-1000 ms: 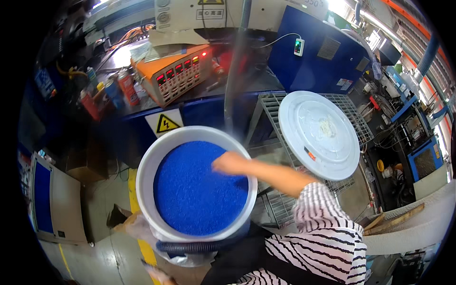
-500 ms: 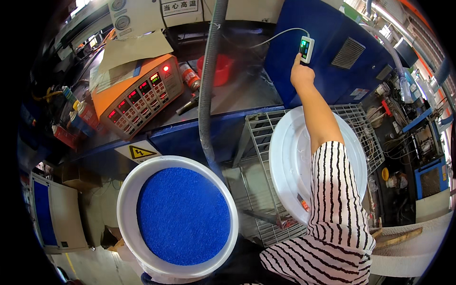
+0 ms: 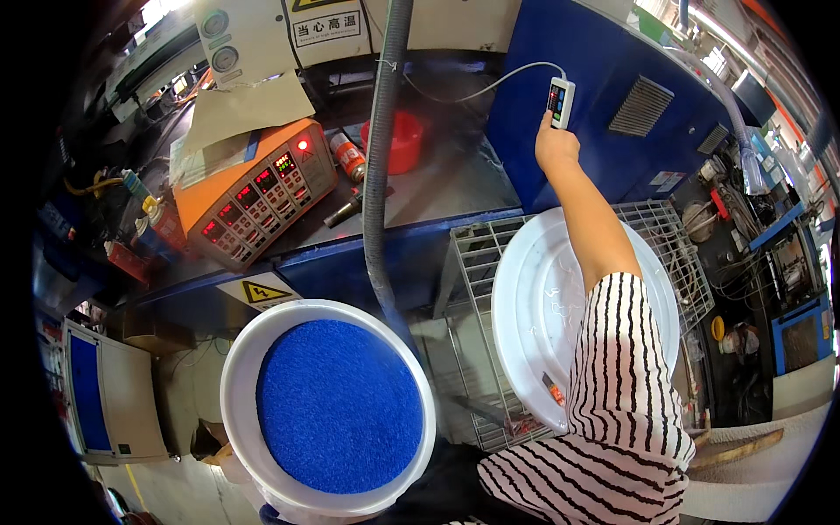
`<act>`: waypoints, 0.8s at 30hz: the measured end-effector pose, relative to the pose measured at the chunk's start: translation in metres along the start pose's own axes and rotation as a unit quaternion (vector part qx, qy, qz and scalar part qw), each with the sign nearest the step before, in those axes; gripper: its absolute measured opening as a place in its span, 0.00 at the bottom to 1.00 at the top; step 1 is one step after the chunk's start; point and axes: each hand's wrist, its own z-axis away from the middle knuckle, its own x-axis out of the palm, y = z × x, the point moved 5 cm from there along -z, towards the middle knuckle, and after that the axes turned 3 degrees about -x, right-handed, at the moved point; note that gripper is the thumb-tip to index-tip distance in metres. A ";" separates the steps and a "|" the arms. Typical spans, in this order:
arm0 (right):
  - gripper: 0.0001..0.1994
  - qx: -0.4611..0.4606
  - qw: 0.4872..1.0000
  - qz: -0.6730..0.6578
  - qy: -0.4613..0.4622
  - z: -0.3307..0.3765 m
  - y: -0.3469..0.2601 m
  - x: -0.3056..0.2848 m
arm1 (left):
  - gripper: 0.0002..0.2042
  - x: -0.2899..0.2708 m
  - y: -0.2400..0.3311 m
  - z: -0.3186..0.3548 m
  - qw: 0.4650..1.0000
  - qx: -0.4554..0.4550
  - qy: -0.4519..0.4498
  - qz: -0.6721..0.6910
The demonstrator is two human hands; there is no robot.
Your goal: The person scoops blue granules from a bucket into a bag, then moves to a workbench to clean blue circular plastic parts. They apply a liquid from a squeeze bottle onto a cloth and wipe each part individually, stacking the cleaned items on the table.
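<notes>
My right hand (image 3: 557, 147) reaches far forward with its index finger stretched out and the other fingers curled. The fingertip touches or nearly touches the lower front of a small white control box (image 3: 561, 103) with a lit display, fixed on a blue machine panel (image 3: 604, 61). A thin grey cable runs from the top of this box. Nothing is held in the hand. My left hand is out of view. Below my right arm lies a large round white plastic lid (image 3: 525, 324) on a wire rack. A white tub (image 3: 238, 385) full of blue pellets (image 3: 341, 407) stands at the lower left.
An orange controller box (image 3: 254, 192) with red displays sits on the bench, cardboard on top. Nearby are a red basin (image 3: 404, 144), a spray can (image 3: 347, 157) and several bottles. A grey ribbed hose (image 3: 381, 166) hangs in front. The wire rack (image 3: 481, 249) supports the lid.
The control box's display has turned from mostly green to partly red. My right index finger stays at the box. The whole view has shifted slightly, with no object clearly moved.
</notes>
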 end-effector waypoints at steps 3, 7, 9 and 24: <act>0.30 -0.005 1.000 0.010 -0.005 -0.001 0.005 -0.002 | 0.22 -0.007 -0.016 0.002 1.000 -0.017 0.011 0.002; 0.32 0.028 1.000 0.008 -0.005 -0.003 0.008 -0.003 | 0.22 -0.022 -0.059 0.008 0.998 -0.059 0.030 0.010; 0.35 0.002 1.000 0.013 0.005 0.006 -0.002 -0.002 | 0.21 -0.033 -0.094 0.016 0.995 -0.085 0.042 0.020; 0.39 -0.642 0.665 -0.274 -0.265 0.533 -0.207 -0.005 | 0.26 -0.133 -0.270 0.222 0.869 -0.255 0.395 0.150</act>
